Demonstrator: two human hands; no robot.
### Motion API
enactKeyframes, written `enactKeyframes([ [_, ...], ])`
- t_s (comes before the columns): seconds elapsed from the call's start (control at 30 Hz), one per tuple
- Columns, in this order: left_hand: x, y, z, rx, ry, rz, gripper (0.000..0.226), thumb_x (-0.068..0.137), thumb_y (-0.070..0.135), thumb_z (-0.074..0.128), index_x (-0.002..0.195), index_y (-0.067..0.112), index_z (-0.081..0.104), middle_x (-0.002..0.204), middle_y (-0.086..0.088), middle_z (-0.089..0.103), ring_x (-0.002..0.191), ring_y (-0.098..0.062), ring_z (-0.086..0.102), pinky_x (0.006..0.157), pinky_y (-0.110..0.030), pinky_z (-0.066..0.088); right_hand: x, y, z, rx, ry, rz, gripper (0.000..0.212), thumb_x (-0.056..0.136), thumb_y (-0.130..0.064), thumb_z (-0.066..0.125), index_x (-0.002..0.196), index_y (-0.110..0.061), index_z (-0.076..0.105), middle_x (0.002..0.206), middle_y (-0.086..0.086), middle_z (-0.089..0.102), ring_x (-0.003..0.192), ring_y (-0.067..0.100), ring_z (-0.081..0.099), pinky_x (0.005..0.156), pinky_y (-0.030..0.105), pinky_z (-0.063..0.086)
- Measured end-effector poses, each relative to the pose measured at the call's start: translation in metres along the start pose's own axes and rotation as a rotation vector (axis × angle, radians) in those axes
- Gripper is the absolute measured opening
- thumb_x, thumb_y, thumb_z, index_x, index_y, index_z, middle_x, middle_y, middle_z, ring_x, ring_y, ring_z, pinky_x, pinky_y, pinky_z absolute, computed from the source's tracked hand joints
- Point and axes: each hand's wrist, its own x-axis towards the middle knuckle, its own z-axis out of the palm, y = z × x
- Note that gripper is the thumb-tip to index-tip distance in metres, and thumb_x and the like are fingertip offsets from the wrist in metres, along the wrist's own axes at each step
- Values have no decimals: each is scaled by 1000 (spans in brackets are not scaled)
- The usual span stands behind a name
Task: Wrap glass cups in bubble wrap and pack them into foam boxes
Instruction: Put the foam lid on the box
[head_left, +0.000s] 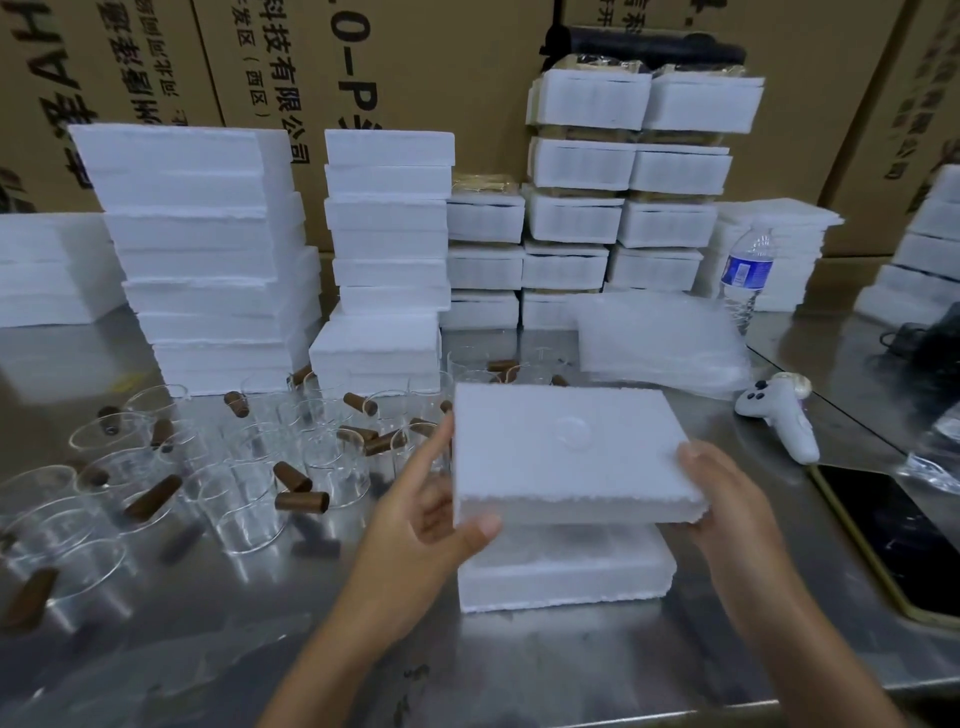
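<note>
The grip of the left hand (431, 519) and the right hand (727, 493) is closed on the flat white foam lid (566, 452), thumbs and fingers pinching its two ends; the lid hangs just above the white foam box bottom (566, 577) on the shiny steel tabletop (519, 665); if it comes down crooked, the crumbly edges may not fit; a left elbow swing could knock the clear glass cups with brown handles (234, 499) nearby.
</note>
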Motion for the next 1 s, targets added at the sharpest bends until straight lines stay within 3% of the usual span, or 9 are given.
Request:
enactKeyframes([
  [0.1, -7, -18, -6, 230, 34, -32, 86, 54, 69, 76, 130, 63, 37, 125, 28, 54, 114, 4, 53, 93, -21, 46, -4, 2, -6, -93, -54, -15, 21, 89, -22, 55, 108, -20, 65, 97, -9, 73, 89, 5, 67, 72, 20, 48],
  [0.17, -10, -27, -7, 248, 53, -35, 83, 51, 71, 75, 126, 58, 41, 129, 31, 48, 121, 8, 46, 102, -23, 38, -5, 7, -6, -136, -85, -10, 21, 90, -17, 55, 109, -19, 63, 91, -14, 73, 79, -3, 67, 60, 9, 47],
  [0.23, -10, -32, -5, 214, 50, -35, 78, 52, 69, 76, 122, 57, 42, 131, 33, 47, 126, 7, 42, 106, -26, 33, -6, 12, -3, -159, -85, 1, 20, 91, -15, 55, 109, -17, 62, 87, -17, 72, 74, -6, 66, 55, 6, 44],
  [0.33, -6, -35, -3, 224, 48, -28, 72, 57, 64, 76, 119, 60, 39, 129, 36, 46, 126, 10, 39, 107, -26, 32, -5, 17, -2, -146, -59, 15, 19, 91, -16, 55, 108, -15, 62, 88, -10, 73, 74, -3, 66, 56, 8, 45],
  [0.47, -3, -31, -4, 324, 28, 8, 81, 62, 67, 71, 129, 66, 24, 132, 42, 39, 124, 17, 36, 94, -4, 34, -4, 20, -2, -157, -39, 40, 16, 91, -20, 56, 105, -19, 63, 97, -4, 72, 82, 3, 65, 65, 18, 46],
  [0.57, 1, -30, -5, 406, 5, -14, 83, 60, 82, 60, 132, 66, 22, 139, 41, 32, 126, 18, 31, 98, -13, 30, -4, 22, -1, -165, -30, 66, 14, 91, -22, 55, 102, -18, 64, 99, -1, 70, 83, 7, 64, 69, 24, 43],
  [0.7, 6, -31, -6, 428, 6, -37, 82, 57, 85, 59, 130, 66, 26, 140, 35, 37, 129, 11, 35, 104, -24, 33, -4, 23, 0, -150, -4, 106, 13, 91, -23, 55, 99, -19, 63, 90, -4, 71, 75, 2, 64, 65, 25, 42],
  [0.83, 7, -34, -8, 438, -27, -100, 75, 53, 86, 59, 119, 75, 25, 138, 36, 38, 127, 9, 36, 101, -24, 34, -3, 25, 2, -160, 28, 132, 11, 91, -27, 55, 98, -21, 61, 92, -3, 68, 79, 8, 63, 65, 27, 42],
  [1.0, 5, -35, -9, 402, -38, -121, 72, 53, 81, 62, 117, 76, 27, 127, 48, 38, 120, 20, 36, 94, -19, 35, -3, 29, 4, -163, 41, 150, 11, 91, -26, 55, 100, -21, 60, 100, -1, 66, 85, 12, 61, 67, 28, 42],
])
